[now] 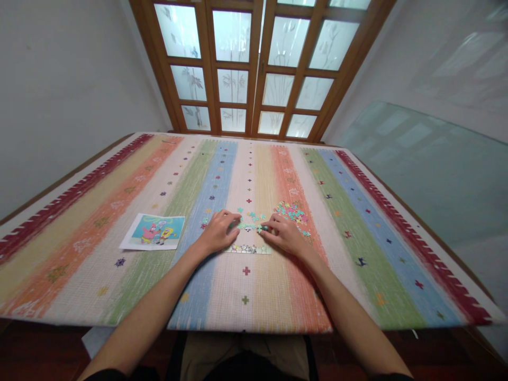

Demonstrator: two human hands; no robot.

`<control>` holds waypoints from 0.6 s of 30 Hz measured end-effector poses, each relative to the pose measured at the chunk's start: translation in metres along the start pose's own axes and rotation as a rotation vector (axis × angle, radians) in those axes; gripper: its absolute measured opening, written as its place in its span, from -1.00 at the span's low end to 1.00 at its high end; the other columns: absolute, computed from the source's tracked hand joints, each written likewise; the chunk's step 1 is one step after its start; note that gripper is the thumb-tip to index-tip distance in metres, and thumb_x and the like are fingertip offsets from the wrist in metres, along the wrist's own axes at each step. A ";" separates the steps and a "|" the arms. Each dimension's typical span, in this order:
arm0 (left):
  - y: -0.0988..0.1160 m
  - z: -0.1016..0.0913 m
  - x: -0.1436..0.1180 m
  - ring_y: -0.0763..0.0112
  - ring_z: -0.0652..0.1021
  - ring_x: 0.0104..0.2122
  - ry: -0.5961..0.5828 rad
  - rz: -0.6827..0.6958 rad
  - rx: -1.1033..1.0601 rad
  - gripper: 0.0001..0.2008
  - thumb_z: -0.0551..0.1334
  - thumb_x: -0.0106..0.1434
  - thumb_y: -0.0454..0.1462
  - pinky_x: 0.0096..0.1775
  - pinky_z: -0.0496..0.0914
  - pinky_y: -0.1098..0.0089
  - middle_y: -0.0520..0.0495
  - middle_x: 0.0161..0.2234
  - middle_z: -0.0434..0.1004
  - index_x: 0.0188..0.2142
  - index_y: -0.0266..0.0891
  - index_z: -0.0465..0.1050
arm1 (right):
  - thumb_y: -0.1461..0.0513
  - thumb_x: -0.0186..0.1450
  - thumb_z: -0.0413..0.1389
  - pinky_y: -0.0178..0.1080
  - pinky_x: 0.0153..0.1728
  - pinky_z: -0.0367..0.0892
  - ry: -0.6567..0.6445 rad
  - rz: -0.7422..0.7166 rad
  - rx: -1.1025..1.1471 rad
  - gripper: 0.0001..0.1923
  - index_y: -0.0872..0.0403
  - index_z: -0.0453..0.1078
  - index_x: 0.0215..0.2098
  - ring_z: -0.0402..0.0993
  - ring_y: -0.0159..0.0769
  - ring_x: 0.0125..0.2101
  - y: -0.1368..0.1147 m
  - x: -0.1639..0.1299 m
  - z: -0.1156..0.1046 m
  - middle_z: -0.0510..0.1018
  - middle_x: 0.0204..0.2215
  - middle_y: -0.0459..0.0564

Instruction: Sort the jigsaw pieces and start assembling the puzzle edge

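Observation:
Small jigsaw puzzle pieces lie in front of me on a striped tablecloth. My left hand (220, 231) rests beside them from the left, its fingers curved and a gap showing between thumb and index finger. From the right, my right hand (284, 234) has its fingertips closed on a teal puzzle piece (259, 229). Between my hands runs a row of light green joined pieces (246, 226). Nearer to me lies an assembled puzzle strip (250, 249), partly behind my hands. Loose teal pieces (252, 214) lie just beyond my fingers.
A heap of mixed puzzle pieces (292, 211) sits beyond my right hand. To the left, a printed cartoon picture (156, 233) lies on the tablecloth (246, 288). A glass-paned wooden door (256, 69) stands behind the table, and a pale glass panel (428, 159) leans at right.

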State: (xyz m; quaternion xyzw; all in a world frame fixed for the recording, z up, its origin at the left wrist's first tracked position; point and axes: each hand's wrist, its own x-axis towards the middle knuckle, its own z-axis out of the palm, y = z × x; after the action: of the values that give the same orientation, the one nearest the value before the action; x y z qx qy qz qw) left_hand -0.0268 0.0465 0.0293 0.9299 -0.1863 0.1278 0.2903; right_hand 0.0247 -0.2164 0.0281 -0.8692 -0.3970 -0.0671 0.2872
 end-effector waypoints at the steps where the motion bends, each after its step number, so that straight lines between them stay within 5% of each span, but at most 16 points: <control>1: 0.000 0.001 0.000 0.15 0.49 -0.07 -0.014 0.003 0.014 -0.68 0.27 0.26 -0.34 0.02 0.36 0.11 -0.14 -0.14 0.54 0.02 -0.21 0.44 | 0.20 0.37 0.19 -0.24 -0.29 0.31 -0.004 -0.001 -0.014 -0.85 0.06 0.59 -0.16 0.43 -0.27 -0.36 0.001 0.000 0.001 0.50 -0.33 0.01; 18: -0.003 0.006 0.001 0.12 0.46 -0.08 -0.025 0.054 0.000 -0.75 0.24 0.29 -0.34 -0.01 0.31 0.10 -0.14 -0.17 0.59 -0.04 -0.18 0.51 | 0.18 0.39 0.16 -0.24 -0.27 0.25 -0.061 0.065 -0.124 -0.83 0.04 0.59 -0.17 0.42 -0.25 -0.32 0.001 0.009 0.009 0.49 -0.30 0.02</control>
State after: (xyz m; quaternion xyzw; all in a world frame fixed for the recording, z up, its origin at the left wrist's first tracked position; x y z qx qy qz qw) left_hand -0.0242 0.0450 0.0237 0.9261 -0.2150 0.1240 0.2842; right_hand 0.0301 -0.2064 0.0233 -0.8995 -0.3719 -0.0557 0.2226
